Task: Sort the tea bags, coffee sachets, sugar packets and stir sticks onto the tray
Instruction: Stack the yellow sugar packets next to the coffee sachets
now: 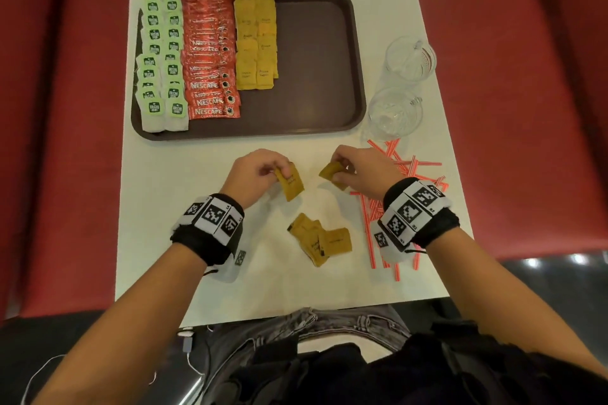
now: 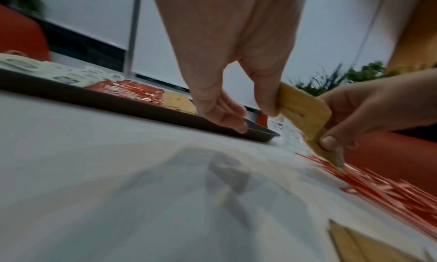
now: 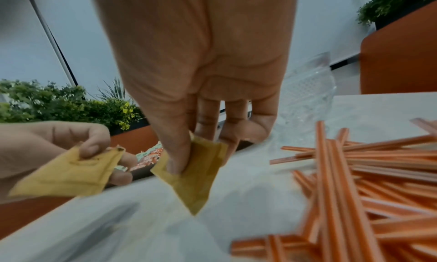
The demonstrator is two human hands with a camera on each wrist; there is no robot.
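At mid-frame the left hand (image 1: 255,171) pinches one sugar packet (image 1: 290,186) and the right hand (image 1: 362,168) another (image 1: 332,172), both above the table (image 1: 184,194); held only by corners, either could slip before reaching the tray (image 1: 316,52).

Even, soft overhead light; faint shadows under the hands on the pale white counter (image 1: 210,240). Head view bends at its edges. Both wrist views are motion-blurred, the striped orange stir sticks (image 3: 354,191) smeared.
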